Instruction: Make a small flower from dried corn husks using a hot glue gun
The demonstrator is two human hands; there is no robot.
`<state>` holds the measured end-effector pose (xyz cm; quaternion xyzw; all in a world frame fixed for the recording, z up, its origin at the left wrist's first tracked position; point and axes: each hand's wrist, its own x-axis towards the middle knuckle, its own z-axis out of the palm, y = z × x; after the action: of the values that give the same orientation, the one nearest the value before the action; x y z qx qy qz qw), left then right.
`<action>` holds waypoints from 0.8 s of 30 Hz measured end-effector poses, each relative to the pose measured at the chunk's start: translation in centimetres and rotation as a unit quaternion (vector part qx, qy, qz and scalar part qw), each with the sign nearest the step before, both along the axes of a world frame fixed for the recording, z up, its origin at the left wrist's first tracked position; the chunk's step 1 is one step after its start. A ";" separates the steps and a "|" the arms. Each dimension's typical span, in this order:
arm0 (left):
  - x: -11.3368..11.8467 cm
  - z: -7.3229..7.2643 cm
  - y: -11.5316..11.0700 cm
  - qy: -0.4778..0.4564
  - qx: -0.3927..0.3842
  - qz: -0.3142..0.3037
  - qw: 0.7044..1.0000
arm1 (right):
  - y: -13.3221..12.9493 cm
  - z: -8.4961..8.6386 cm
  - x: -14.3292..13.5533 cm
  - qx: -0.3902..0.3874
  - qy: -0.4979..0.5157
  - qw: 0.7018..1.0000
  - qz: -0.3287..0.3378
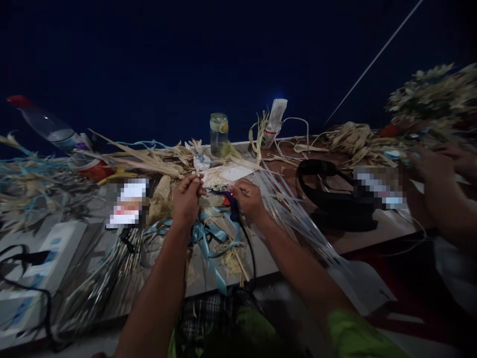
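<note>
My left hand (187,196) is closed in a pinch, with a small pale piece showing at the fingertips. A white and pale-blue flower-like bundle (201,162) sits just beyond it. My right hand (249,198) has its fingers drawn together; what they hold is hidden. Right against its left side is a dark blue glue gun (234,208) with a small red light, its nozzle toward my left hand and a black cord running down. I cannot tell whether the right hand grips it. Light-blue ribbon (203,236) lies tangled below both hands.
Dried husks (160,161) and a bottle (218,134) stand behind. Left are a phone (128,204), thin wires (108,273), a power strip (55,263) and a tilted plastic bottle (48,124). Right are clear sticks (294,214), a black headband-like object (328,199) and another person's hands (432,169).
</note>
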<state>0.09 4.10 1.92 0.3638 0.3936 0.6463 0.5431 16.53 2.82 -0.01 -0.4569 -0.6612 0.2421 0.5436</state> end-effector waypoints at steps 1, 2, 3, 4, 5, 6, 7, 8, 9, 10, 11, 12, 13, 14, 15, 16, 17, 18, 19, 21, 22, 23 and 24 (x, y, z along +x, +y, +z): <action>0.0 0.0 0.0 -0.002 -0.001 -0.002 1.000 | 0.0 0.1 0.2 0.000 0.018 1.000 -0.012; 0.1 0.0 0.0 -0.002 -0.002 -0.004 1.000 | 0.0 0.3 0.4 0.001 0.038 0.999 -0.024; 0.1 0.0 -0.1 0.000 -0.004 -0.007 1.000 | 0.0 0.4 0.6 0.002 0.057 0.998 -0.029; 0.2 -0.1 -0.1 0.003 -0.005 -0.009 1.000 | -0.1 0.6 0.7 -0.001 0.073 0.997 -0.025; 0.3 -0.1 -0.1 0.007 -0.007 -0.011 1.000 | -0.2 0.7 0.7 -0.008 0.085 0.996 -0.011; 0.3 -0.1 -0.1 0.012 -0.009 -0.014 1.000 | -0.4 0.9 0.7 -0.021 0.092 0.995 0.014; 0.4 -0.2 -0.2 0.018 -0.012 -0.017 1.000 | -0.5 1.0 0.6 -0.039 0.096 0.994 0.044; 0.4 -0.2 -0.2 0.024 -0.013 -0.022 0.999 | -0.7 1.0 0.5 -0.056 0.097 0.991 0.073; 0.5 -0.2 -0.3 0.031 -0.013 -0.028 0.999 | -0.8 1.1 0.4 -0.067 0.097 0.988 0.095; 0.5 -0.2 -0.3 0.040 -0.012 -0.036 0.998 | -0.9 1.2 0.2 -0.068 0.097 0.988 0.104; 0.6 -0.2 -0.4 0.050 -0.011 -0.043 0.998 | -1.0 1.2 0.1 -0.061 0.096 0.988 0.100; 0.6 -0.3 -0.4 0.059 -0.011 -0.050 0.997 | -1.1 1.3 0.0 -0.050 0.096 0.990 0.089; 0.6 -0.4 -0.4 0.068 -0.012 -0.054 0.996 | -1.1 1.3 0.0 -0.043 0.096 0.991 0.077; 0.6 -0.5 -0.4 0.077 -0.013 -0.057 0.995 | -1.1 1.4 0.0 -0.045 0.096 0.992 0.072; 0.7 -0.6 -0.4 0.085 -0.014 -0.061 0.994 | -1.1 1.5 0.0 -0.056 0.097 0.991 0.074; 0.8 -0.8 -0.5 0.094 -0.015 -0.066 0.993 | -1.0 1.5 0.0 -0.074 0.101 0.989 0.078; 0.8 -0.9 -0.5 0.104 -0.015 -0.071 0.992 | -1.0 1.5 0.0 -0.092 0.111 0.986 0.079; 0.9 -1.0 -0.5 0.114 -0.016 -0.077 0.990 | -0.9 1.5 0.0 -0.110 0.125 0.983 0.078; 1.1 -1.1 -0.6 0.122 -0.018 -0.085 0.989 | -0.9 1.4 0.0 -0.124 0.141 0.979 0.074; 1.3 -1.2 -0.8 0.126 -0.024 -0.098 0.987 | -0.7 1.2 -0.1 -0.148 0.177 0.970 0.073; 1.4 -1.2 -0.9 0.124 -0.027 -0.105 0.986 | -0.6 1.1 -0.2 -0.161 0.194 0.965 0.079; 1.5 -1.1 -1.0 0.121 -0.029 -0.114 0.986 | -0.5 1.0 -0.3 -0.175 0.211 0.958 0.089; 1.7 -1.1 -1.1 0.118 -0.031 -0.124 0.985 | -0.5 0.9 -0.4 -0.191 0.228 0.950 0.099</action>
<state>1.75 3.03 0.85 0.4666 0.4270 0.5135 0.5799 16.14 2.34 0.89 -0.4167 -0.5031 0.5141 0.5559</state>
